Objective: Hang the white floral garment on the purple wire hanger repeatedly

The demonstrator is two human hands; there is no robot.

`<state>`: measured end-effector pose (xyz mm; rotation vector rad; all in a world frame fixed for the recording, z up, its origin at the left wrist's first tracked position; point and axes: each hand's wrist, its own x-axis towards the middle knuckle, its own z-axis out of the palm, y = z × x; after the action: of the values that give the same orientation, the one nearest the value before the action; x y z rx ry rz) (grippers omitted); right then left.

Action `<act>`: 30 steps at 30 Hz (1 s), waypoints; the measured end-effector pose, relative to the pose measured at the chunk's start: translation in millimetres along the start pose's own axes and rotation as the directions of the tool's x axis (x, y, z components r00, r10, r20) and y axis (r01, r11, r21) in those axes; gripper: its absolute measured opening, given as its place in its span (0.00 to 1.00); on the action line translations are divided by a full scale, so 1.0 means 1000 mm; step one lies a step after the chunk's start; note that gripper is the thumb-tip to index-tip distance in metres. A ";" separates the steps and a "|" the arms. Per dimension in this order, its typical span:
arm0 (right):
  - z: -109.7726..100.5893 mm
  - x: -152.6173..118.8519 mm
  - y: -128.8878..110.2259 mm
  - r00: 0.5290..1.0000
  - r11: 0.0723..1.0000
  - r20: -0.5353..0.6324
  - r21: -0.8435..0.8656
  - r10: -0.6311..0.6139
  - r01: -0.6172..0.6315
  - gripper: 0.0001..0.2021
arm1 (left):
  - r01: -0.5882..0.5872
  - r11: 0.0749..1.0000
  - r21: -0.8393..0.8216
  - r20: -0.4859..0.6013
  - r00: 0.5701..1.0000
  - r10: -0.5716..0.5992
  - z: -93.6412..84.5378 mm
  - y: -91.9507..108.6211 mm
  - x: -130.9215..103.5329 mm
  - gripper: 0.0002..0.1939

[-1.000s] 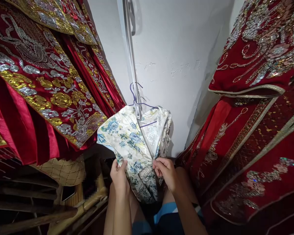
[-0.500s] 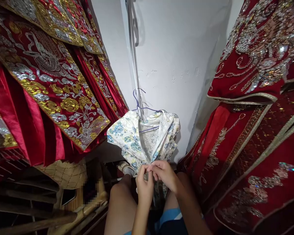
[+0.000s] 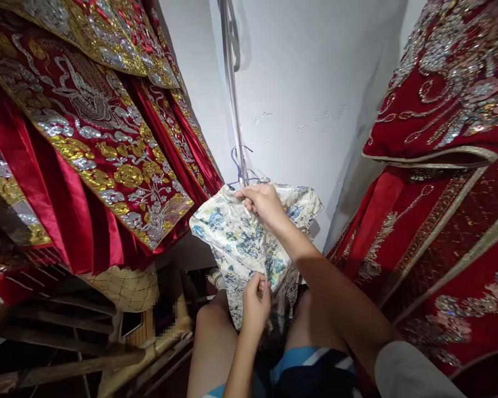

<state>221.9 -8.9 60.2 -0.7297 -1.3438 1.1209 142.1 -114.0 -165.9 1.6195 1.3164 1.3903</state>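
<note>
A white blouse point(image 3: 232, 232) with blue and yellow flowers hangs in front of my knees. It is on a thin purple wire hanger point(image 3: 235, 161), whose lower part the cloth covers. My right hand point(image 3: 264, 203) is closed at the neckline, pinching the fabric just under the hanger. Lower on the front opening, my left hand point(image 3: 256, 303) pinches the edge of the same blouse. Between my hands the two front halves lie together. Whether a button or fastener sits in either pinch is hidden by my fingers.
Red embroidered garments point(image 3: 120, 149) with gold and silver sequins hang at the left, and beaded red garments point(image 3: 431, 221) at the right. A pale pole point(image 3: 229, 72) runs down the white wall point(image 3: 307, 72). Wooden furniture point(image 3: 87, 365) stands at the lower left.
My right hand has risen from the lower front to the neckline, and the open neck is now drawn together. My left hand stays low on the front edge. The view has shifted slightly.
</note>
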 end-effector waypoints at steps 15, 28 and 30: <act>-0.016 -0.021 0.017 0.987 0.988 -0.047 -0.032 -0.151 0.149 0.07 | -0.572 0.705 0.418 0.035 0.786 0.617 -0.084 0.161 0.157 0.10; -0.015 -0.061 0.097 0.986 0.969 -0.001 -0.185 -0.168 0.165 0.09 | -0.378 0.923 -0.063 -0.649 0.719 0.250 -0.148 0.138 0.167 0.07; -0.016 -0.070 0.098 0.987 0.977 0.028 -0.145 -0.156 0.159 0.09 | -0.327 0.921 -0.213 -0.684 0.723 0.099 -0.165 0.113 0.174 0.10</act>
<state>226.3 -36.7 -57.5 -0.7082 -1.4828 0.9106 7.2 -9.0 36.4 1.1005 1.1786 2.3472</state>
